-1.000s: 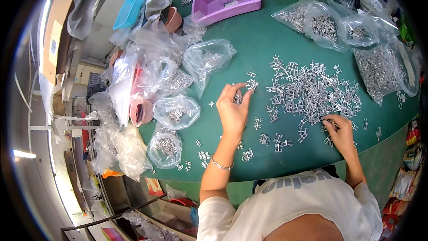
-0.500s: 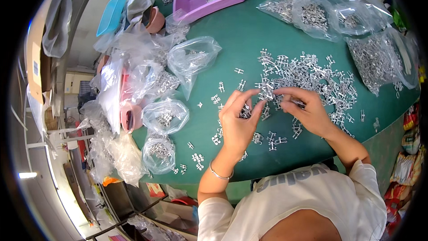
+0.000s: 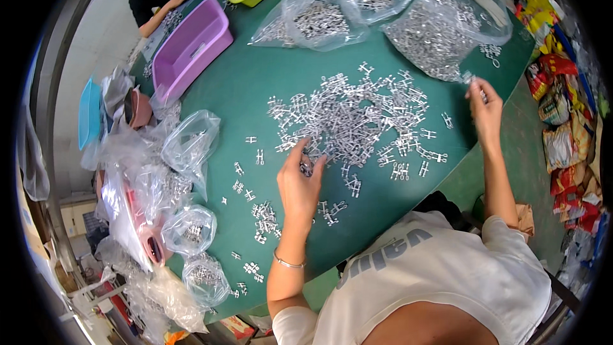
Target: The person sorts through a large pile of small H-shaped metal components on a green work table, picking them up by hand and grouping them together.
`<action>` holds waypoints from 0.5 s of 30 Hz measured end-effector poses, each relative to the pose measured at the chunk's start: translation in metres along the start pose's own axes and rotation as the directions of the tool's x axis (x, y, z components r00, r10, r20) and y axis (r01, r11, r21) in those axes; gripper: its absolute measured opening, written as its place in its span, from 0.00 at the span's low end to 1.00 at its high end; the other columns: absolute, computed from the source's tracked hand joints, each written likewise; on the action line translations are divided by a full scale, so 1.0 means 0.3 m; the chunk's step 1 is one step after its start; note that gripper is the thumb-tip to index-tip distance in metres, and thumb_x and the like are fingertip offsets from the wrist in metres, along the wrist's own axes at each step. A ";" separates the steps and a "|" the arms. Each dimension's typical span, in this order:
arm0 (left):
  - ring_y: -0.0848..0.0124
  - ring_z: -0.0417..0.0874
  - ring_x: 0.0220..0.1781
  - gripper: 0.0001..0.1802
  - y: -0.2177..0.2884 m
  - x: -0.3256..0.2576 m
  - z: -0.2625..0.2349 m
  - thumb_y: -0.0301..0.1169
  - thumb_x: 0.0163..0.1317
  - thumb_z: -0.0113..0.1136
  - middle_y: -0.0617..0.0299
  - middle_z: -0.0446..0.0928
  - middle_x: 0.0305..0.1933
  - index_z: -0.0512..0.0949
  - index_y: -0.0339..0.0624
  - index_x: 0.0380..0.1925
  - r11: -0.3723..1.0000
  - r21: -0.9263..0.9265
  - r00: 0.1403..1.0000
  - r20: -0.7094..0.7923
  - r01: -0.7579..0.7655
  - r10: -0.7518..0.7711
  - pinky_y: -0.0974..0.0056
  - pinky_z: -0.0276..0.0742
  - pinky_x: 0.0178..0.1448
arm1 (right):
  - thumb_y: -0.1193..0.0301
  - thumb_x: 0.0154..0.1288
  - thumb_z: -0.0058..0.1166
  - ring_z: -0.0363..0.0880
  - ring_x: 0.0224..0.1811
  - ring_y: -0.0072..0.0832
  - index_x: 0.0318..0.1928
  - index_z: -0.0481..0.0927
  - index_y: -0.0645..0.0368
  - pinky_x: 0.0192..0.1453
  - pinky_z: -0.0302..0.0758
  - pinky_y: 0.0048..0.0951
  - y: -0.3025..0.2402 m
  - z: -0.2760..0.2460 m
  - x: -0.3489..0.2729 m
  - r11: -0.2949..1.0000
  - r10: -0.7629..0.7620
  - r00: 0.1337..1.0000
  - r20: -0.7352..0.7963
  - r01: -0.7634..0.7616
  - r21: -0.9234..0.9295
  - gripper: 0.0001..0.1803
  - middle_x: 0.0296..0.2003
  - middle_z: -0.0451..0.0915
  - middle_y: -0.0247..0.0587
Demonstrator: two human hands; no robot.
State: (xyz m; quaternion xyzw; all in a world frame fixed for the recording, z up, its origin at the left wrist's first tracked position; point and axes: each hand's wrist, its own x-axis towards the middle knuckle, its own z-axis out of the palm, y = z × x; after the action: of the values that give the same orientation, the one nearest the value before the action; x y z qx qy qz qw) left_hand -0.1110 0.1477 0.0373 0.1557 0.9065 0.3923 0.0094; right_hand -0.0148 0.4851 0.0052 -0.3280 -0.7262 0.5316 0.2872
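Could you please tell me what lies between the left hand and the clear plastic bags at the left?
In the head view, small silver metal pieces lie scattered on the green tabletop between them.

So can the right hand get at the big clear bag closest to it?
Probably yes. The right hand is just beside the near end of the big clear bag, and I see nothing blocking the way. It seems to be holding small metal pieces, though, which might make grabbing harder.
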 end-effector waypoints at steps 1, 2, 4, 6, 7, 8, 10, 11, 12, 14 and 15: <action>0.77 0.63 0.20 0.21 0.004 0.011 0.020 0.25 0.47 0.67 0.63 0.64 0.17 0.76 0.39 0.45 1.000 0.012 1.000 0.021 -0.005 0.005 0.70 0.63 0.25 | 0.66 0.65 0.48 0.60 0.20 0.10 0.37 0.78 0.61 0.21 0.56 0.16 0.055 -0.065 0.060 0.991 -0.071 0.997 -0.042 0.066 -0.114 0.11 0.22 0.72 0.25; 0.77 0.63 0.19 0.22 0.009 0.029 0.043 0.26 0.48 0.67 0.62 0.64 0.17 0.76 0.39 0.46 1.000 0.022 0.999 0.044 -0.016 0.015 0.69 0.62 0.24 | 0.64 0.65 0.48 0.67 0.21 0.16 0.39 0.78 0.64 0.25 0.64 0.20 0.126 -0.123 0.125 0.959 -0.188 0.976 -0.114 0.157 -0.236 0.15 0.22 0.75 0.30; 0.72 0.63 0.18 0.25 0.024 0.066 0.078 0.30 0.48 0.67 0.60 0.66 0.16 0.75 0.41 0.49 0.994 0.085 0.995 0.080 -0.070 0.063 0.67 0.63 0.24 | 0.61 0.64 0.48 0.74 0.26 0.23 0.40 0.78 0.65 0.32 0.70 0.25 0.141 -0.165 0.208 0.868 -0.287 0.941 -0.178 0.177 -0.463 0.18 0.23 0.77 0.38; 0.69 0.63 0.17 0.26 0.052 0.102 0.106 0.32 0.48 0.67 0.58 0.68 0.16 0.75 0.42 0.49 0.978 0.143 0.984 0.112 -0.152 0.137 0.65 0.64 0.25 | 0.61 0.64 0.48 0.79 0.30 0.29 0.41 0.78 0.65 0.37 0.72 0.29 0.130 -0.160 0.277 0.870 -0.211 0.960 -0.184 0.099 -0.483 0.18 0.26 0.79 0.46; 0.61 0.70 0.19 0.27 0.086 0.122 0.112 0.35 0.47 0.68 0.53 0.73 0.20 0.74 0.42 0.49 0.970 0.173 0.974 0.178 -0.173 0.142 0.61 0.68 0.27 | 0.62 0.63 0.48 0.80 0.32 0.37 0.42 0.79 0.63 0.39 0.73 0.33 0.151 -0.170 0.318 0.802 -0.289 0.949 -0.124 0.170 -0.573 0.17 0.27 0.79 0.50; 0.59 0.73 0.22 0.27 0.100 0.137 0.129 0.35 0.47 0.68 0.52 0.75 0.23 0.74 0.43 0.49 0.955 0.199 0.963 0.200 -0.218 0.178 0.60 0.69 0.29 | 0.63 0.63 0.49 0.79 0.37 0.45 0.40 0.80 0.61 0.40 0.74 0.37 0.171 -0.179 0.353 0.728 -0.349 0.935 -0.061 0.230 -0.646 0.15 0.32 0.80 0.51; 0.55 0.78 0.27 0.28 0.110 0.151 0.153 0.36 0.46 0.68 0.50 0.77 0.28 0.74 0.43 0.50 0.922 0.260 0.944 0.238 -0.288 0.228 0.58 0.72 0.32 | 0.63 0.61 0.50 0.78 0.38 0.46 0.38 0.80 0.59 0.39 0.73 0.39 0.164 -0.132 0.365 0.566 -0.294 0.956 -0.010 0.166 -0.807 0.13 0.35 0.79 0.48; 0.52 0.80 0.35 0.27 0.117 0.150 0.156 0.36 0.47 0.67 0.49 0.79 0.34 0.74 0.45 0.49 0.905 0.318 0.938 0.291 -0.283 0.190 0.55 0.74 0.36 | 0.64 0.61 0.50 0.78 0.38 0.46 0.38 0.80 0.58 0.39 0.73 0.40 0.149 -0.126 0.357 0.554 -0.327 0.945 -0.026 0.169 -0.815 0.12 0.36 0.79 0.48; 0.52 0.80 0.35 0.26 0.122 0.150 0.159 0.36 0.47 0.67 0.50 0.79 0.34 0.74 0.45 0.49 0.897 0.349 0.940 0.298 -0.270 0.167 0.55 0.74 0.36 | 0.64 0.60 0.51 0.78 0.38 0.45 0.37 0.80 0.58 0.39 0.73 0.40 0.134 -0.123 0.341 0.541 -0.359 0.933 -0.041 0.171 -0.824 0.12 0.36 0.79 0.47; 0.52 0.80 0.35 0.25 0.129 0.141 0.153 0.35 0.48 0.66 0.51 0.79 0.35 0.74 0.46 0.48 0.876 0.421 0.945 0.308 -0.237 0.108 0.56 0.74 0.37 | 0.65 0.60 0.51 0.78 0.37 0.44 0.36 0.80 0.58 0.38 0.73 0.40 0.067 -0.107 0.275 0.592 -0.357 0.932 -0.061 0.175 -0.787 0.10 0.36 0.79 0.46; 0.52 0.80 0.35 0.23 0.117 0.133 0.149 0.34 0.49 0.65 0.51 0.79 0.36 0.74 0.47 0.48 0.878 0.425 0.950 0.298 -0.220 0.094 0.56 0.74 0.37 | 0.66 0.60 0.51 0.78 0.36 0.43 0.37 0.80 0.58 0.37 0.73 0.40 0.013 -0.098 0.220 0.652 -0.325 0.943 -0.067 0.172 -0.739 0.10 0.35 0.80 0.46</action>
State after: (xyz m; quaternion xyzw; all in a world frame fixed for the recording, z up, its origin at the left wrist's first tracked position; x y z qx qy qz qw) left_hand -0.1331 0.2135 0.0359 0.2789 0.9472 0.1451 0.0635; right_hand -0.0323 0.5546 0.0141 -0.3613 -0.8828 0.1229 0.2741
